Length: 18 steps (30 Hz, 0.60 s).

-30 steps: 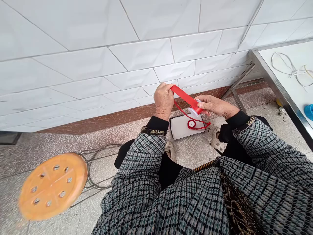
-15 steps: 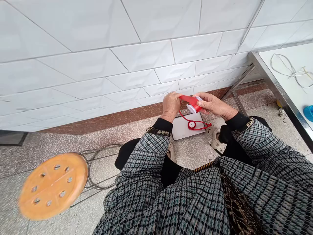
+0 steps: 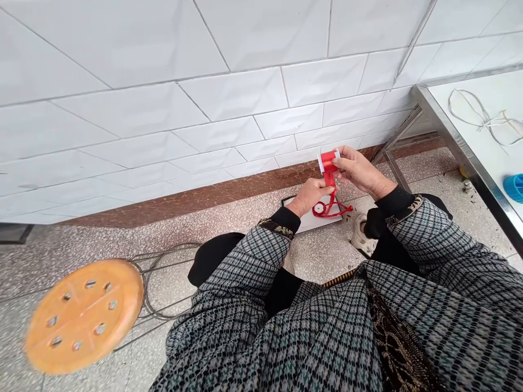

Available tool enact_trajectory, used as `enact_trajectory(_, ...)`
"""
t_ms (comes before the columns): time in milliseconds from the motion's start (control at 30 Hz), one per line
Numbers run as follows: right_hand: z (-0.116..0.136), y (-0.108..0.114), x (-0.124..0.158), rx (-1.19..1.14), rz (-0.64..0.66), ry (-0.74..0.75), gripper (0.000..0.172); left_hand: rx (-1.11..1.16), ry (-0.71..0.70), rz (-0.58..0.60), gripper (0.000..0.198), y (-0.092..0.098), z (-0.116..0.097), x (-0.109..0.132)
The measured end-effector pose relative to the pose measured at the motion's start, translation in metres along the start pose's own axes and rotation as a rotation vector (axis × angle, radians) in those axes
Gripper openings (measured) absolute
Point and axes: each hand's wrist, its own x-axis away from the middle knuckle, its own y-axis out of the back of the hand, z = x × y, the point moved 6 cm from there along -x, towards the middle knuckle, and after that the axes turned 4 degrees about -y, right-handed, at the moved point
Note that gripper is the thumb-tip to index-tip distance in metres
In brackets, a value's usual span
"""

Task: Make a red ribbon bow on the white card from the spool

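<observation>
The left hand (image 3: 311,196) pinches the loose red ribbon (image 3: 329,179) in its fingers, just under the white spool (image 3: 327,161) that the right hand (image 3: 359,171) grips in its fingers, up off the floor (image 3: 322,256). This looks like the part where the ribbon is being handled at its spool, and the next move seems to call for a steady spool and flat, untwisted ribbon. Farther down, a flat white thing with a dark edge (image 3: 311,222) lies on the floor by the feet, under red loops (image 3: 320,209).
</observation>
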Motion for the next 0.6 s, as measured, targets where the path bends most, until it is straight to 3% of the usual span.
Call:
enact_trajectory(267,0.002,0.004,0.003,0.154,-0.046,0.054,0.039,0.277,0.072,0.048,0.022,-0.011,-0.008,0.010)
enact_trajectory(467,0.004,-0.010,0.011,-0.021,0.225,-0.051,0.055,0.331,0.120,0.083,0.019,-0.022,-0.005,0.011)
enact_trajectory(600,0.003,-0.003,0.010,0.042,0.224,-0.057,0.057,0.332,0.096,0.192,0.027,-0.027,-0.007,0.014)
